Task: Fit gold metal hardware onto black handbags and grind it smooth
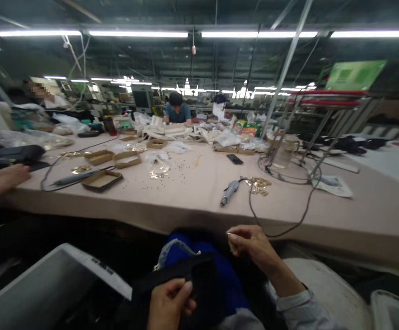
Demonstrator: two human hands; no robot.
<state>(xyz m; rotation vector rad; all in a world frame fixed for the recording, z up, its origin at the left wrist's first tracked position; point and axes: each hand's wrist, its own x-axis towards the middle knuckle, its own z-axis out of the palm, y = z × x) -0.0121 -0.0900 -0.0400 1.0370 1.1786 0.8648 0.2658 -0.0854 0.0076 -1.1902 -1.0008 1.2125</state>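
Observation:
A black bag [204, 286] lies over my lap, with a wrapped handle [177, 244] and gold-coloured fittings at its upper edge. My left hand [170, 300] is closed, thumb against fingers, gripping the bag near its middle. To the right of the bag and below the table edge, my right hand [249, 243] pinches a small gold-coloured metal piece [231, 242]. Its exact kind is too small to tell. On the table above that hand lies a grey electric screwdriver [230, 192] beside a pile of gold metal pieces [259, 184].
The long table [192, 197] carries cardboard trays [102, 180], a phone [234, 159], a wire stand [288, 169] and a trailing cable [302, 224]. Another person's hand [10, 178] rests at the far left, near a second screwdriver [77, 176]. A white bin [58, 279] stands lower left.

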